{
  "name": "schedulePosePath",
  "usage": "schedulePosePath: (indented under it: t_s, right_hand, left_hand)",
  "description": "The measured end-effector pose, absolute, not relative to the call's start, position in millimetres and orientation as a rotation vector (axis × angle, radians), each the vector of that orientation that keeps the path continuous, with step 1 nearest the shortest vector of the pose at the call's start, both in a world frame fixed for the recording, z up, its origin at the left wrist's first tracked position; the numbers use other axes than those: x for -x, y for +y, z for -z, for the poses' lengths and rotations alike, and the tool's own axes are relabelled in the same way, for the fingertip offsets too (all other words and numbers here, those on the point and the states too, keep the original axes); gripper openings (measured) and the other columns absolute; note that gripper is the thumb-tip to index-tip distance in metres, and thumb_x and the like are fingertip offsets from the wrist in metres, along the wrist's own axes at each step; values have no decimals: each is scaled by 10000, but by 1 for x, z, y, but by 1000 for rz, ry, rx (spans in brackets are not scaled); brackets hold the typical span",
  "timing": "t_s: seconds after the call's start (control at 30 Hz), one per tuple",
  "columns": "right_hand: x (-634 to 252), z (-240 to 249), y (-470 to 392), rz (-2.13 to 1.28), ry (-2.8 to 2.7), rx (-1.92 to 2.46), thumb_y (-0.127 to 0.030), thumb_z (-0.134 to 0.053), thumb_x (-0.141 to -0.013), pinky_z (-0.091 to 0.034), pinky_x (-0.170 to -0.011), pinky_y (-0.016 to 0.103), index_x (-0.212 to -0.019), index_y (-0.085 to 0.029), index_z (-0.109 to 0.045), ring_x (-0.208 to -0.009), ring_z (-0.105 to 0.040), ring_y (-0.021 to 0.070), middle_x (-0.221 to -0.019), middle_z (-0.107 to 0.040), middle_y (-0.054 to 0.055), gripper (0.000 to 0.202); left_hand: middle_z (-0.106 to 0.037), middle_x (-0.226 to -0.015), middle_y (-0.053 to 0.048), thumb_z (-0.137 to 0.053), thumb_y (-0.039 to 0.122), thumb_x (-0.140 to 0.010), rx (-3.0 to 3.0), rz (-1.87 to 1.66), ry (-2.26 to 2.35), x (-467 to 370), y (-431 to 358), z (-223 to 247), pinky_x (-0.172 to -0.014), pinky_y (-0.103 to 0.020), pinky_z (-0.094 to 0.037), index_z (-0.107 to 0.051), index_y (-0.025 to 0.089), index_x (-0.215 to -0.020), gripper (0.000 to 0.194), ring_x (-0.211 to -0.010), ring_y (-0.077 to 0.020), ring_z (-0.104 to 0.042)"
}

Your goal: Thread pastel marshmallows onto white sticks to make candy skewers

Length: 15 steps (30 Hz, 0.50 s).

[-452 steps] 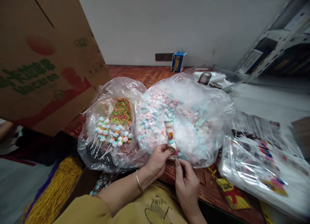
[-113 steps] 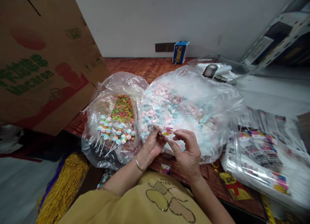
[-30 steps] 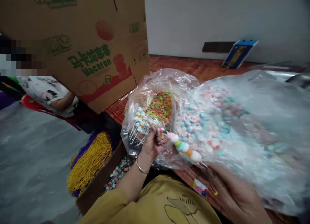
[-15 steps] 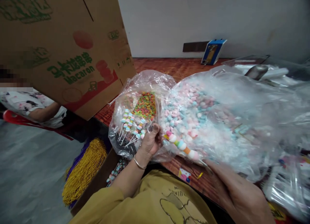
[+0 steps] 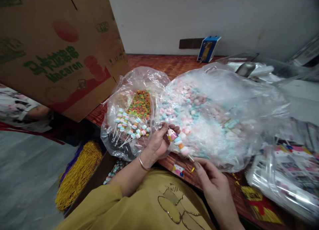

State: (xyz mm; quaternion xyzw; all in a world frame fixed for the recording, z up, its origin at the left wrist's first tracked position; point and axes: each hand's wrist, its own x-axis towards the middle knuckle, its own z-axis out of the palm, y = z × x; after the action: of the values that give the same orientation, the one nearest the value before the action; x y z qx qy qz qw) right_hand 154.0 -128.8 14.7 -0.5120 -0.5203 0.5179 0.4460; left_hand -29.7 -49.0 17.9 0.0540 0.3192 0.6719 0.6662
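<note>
A marshmallow skewer (image 5: 183, 149) in pastel colours slants in front of me. Its thin white stick is pinched between the thumb and fingers of my right hand (image 5: 215, 182). At the upper end, my left hand (image 5: 159, 142) has its fingers curled round a small clear wrapper (image 5: 172, 134) with a pink and yellow print, which covers the top marshmallows. Just left of that hand, several finished-looking marshmallow skewers (image 5: 122, 118) lie on a clear plastic bag (image 5: 108, 130). Small orange and green ring candies (image 5: 139, 104) are heaped behind them.
A large clear bag of pink and blue marshmallows (image 5: 191, 104) spreads across the wooden table (image 5: 149, 60). At left stands a tall cardboard box (image 5: 82, 34). Printed clear wrappers (image 5: 279, 177) are stacked at right. Gold fringe (image 5: 81, 173) hangs lower left, near a seated person's arm (image 5: 37, 112).
My right hand has moved left towards my left hand, bringing the skewer's top into the printed wrapper. The whole view has shifted slightly to the right.
</note>
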Motion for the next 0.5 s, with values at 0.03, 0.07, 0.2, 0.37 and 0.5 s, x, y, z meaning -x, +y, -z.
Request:
schedulePosePath:
  t_s: [0.03,0.07,0.2,0.37,0.5]
  right_hand:
    - [-151,-11,-130,-1486,-1123,1247,-520,-684,-869,-411,-413,204,-912,-174,-717,-406,-444,84,-528,-500,-55,351]
    - [-148,-8,-132,-1667,-975,1205,-564,-695,-845,-356,-377,201,-899,-163,-715,-366,-327,62,-488,-393,-91,405]
    - [-142,4,-138,-1880,-798,1112,-603,-675,-850,-275,-365,196,-907,-151,-718,-372,-177,42,-491,-260,-129,457]
    - [-148,18,-140,-884,-1566,1286,-385,-564,-983,-495,-600,250,-1081,-167,-755,-624,-630,153,-729,-700,47,306]
    - [-156,28,-134,-39,-1936,1226,-194,-595,-960,-460,-599,259,-1135,-123,-749,-552,-611,141,-696,-732,63,244]
  left_hand:
    - [-726,-799,-32,-897,252,-683,-92,-1517,709,25,-48,-19,-883,-370,-574,-646,153,-779,287,-779,-182,-722]
    - [-721,-796,-32,-885,243,-701,-73,-1515,702,21,-48,-21,-897,-381,-576,-645,150,-775,267,-776,-180,-722]
    - [-689,-754,-17,-863,229,-728,-66,-1502,740,10,-46,-25,-938,-420,-575,-643,140,-766,239,-737,-165,-709]
    - [-684,-761,-14,-905,256,-663,-124,-1505,767,2,-44,-22,-960,-470,-564,-616,160,-797,333,-872,-224,-732]
    - [-685,-773,-12,-930,288,-618,-168,-1488,779,-3,-44,-22,-931,-474,-572,-594,168,-796,399,-877,-229,-727]
